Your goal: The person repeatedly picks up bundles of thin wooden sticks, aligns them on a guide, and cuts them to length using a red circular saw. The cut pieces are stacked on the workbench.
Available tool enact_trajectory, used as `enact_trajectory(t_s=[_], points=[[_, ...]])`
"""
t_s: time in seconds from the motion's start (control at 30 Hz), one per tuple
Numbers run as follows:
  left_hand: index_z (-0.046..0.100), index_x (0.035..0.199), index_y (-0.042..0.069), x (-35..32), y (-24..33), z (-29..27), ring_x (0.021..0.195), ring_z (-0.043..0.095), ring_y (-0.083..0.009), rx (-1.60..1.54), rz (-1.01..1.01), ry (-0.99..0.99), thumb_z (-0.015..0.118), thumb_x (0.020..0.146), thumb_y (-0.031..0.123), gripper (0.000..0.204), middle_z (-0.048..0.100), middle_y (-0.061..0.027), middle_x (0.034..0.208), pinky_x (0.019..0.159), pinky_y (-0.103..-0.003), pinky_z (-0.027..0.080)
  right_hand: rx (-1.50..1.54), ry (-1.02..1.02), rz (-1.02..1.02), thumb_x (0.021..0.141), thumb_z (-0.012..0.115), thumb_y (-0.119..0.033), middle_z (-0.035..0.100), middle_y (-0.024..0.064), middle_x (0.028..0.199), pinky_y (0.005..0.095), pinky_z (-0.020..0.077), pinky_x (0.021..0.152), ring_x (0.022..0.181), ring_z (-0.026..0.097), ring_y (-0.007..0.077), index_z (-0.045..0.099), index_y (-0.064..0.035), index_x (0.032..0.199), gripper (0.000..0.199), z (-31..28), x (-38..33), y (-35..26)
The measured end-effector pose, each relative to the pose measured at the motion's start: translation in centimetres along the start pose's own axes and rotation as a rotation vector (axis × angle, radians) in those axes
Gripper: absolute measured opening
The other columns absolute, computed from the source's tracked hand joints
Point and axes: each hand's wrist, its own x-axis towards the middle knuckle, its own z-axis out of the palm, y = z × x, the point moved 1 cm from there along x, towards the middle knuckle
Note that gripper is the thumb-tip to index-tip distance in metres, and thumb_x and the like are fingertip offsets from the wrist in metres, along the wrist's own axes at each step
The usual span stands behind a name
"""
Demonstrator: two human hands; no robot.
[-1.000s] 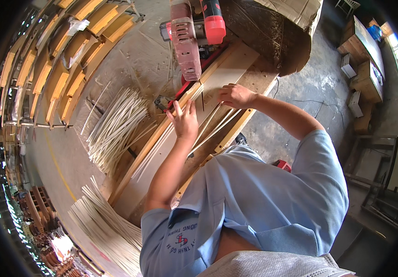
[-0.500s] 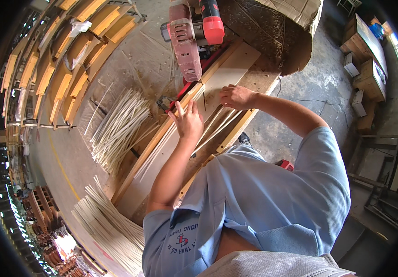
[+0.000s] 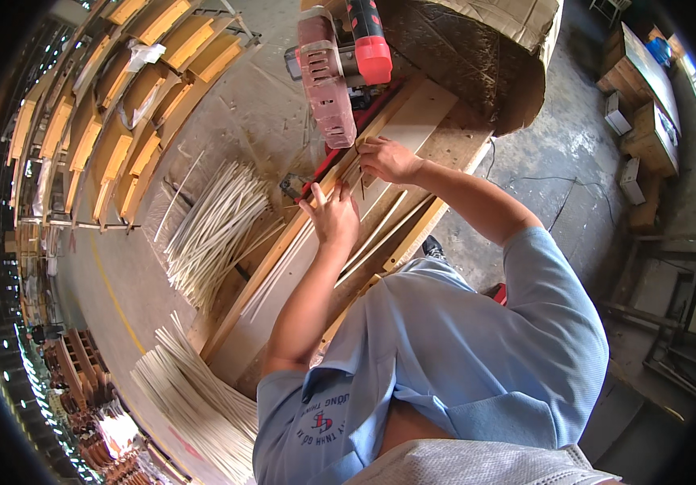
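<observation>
Both hands have crept toward the red-and-grey chop saw (image 3: 340, 65) — left hand (image 3: 333, 217) flat, right hand (image 3: 386, 159) pinching thin pale wooden strips (image 3: 368, 242) on the worktop (image 3: 437, 137).

Compared with a second ago, the right hand (image 3: 386, 159) now sits a little further toward 12 o'clock, close under the red and grey mitre saw (image 3: 340, 69), its fingers pinching the thin pale wooden strips (image 3: 364, 234) right at the saw's base. The left hand (image 3: 333, 217) has slid slightly toward 11 o'clock along the long pale wooden bench board (image 3: 283, 267), pressing flat on the strips.
</observation>
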Motion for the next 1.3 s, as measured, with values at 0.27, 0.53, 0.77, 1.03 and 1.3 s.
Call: enact_trajectory(t_s=[0.27, 0.53, 0.77, 1.03, 1.3], points=[[0.066, 0.139, 0.015, 0.0, -0.4, 0.8, 0.147, 0.038, -0.0454, -0.013, -0.015, 0.010, 0.050, 0.100, 0.014, 0.042, 0.063, -0.0001, 0.148, 0.113, -0.081, 0.025, 0.173, 0.154, 0.305, 0.080, 0.078, -0.023, 0.068, 0.0110, 0.102, 0.0469, 0.0517, 0.095, 0.106, 0.062, 0.0347, 0.074, -0.0066, 0.091, 0.020, 1.0, -0.5, -0.3], [0.069, 0.133, 0.014, -0.1, -0.4, 1.3, 0.146, 0.040, -0.0449, -0.003, -0.001, 0.074, 0.051, 0.101, 0.015, 0.038, 0.064, 0.0008, 0.147, 0.111, -0.081, 0.026, 0.100, 0.230, 0.392, 0.079, 0.078, -0.025, 0.069, 0.0053, 0.100, 0.0437, 0.0493, 0.092, 0.107, 0.061, 0.0303, 0.076, -0.0112, 0.088, 0.017, 2.0, -1.1, -1.1], [0.066, 0.136, 0.013, -0.2, -0.9, 2.0, 0.143, 0.043, -0.0437, 0.036, 0.025, 0.104, 0.055, 0.099, 0.018, 0.039, 0.063, 0.0012, 0.146, 0.108, -0.080, 0.030, 0.000, 0.269, 0.459, 0.083, 0.078, -0.027, 0.067, 0.0036, 0.099, 0.0423, 0.0463, 0.091, 0.103, 0.059, 0.0282, 0.077, -0.0123, 0.093, 0.018, 2.5, -1.2, -2.8], [0.067, 0.136, 0.013, -0.2, -0.8, 1.8, 0.144, 0.043, -0.0435, 0.032, 0.040, 0.096, 0.055, 0.099, 0.018, 0.040, 0.064, 0.0002, 0.145, 0.109, -0.080, 0.029, -0.098, 0.366, 0.490, 0.084, 0.076, -0.028, 0.066, 0.0039, 0.098, 0.0429, 0.0445, 0.090, 0.103, 0.059, 0.0280, 0.074, -0.0115, 0.091, 0.018, 3.5, -0.9, -3.2], [0.067, 0.136, 0.014, -0.2, -1.0, 2.4, 0.143, 0.044, -0.0430, 0.034, 0.029, 0.152, 0.056, 0.099, 0.018, 0.039, 0.064, 0.0019, 0.145, 0.110, -0.079, 0.029, 0.085, 0.306, 0.561, 0.084, 0.080, -0.029, 0.067, 0.0051, 0.094, 0.0427, 0.0481, 0.090, 0.100, 0.061, 0.0301, 0.075, -0.0118, 0.089, 0.018, 2.5, -0.4, -2.6]])
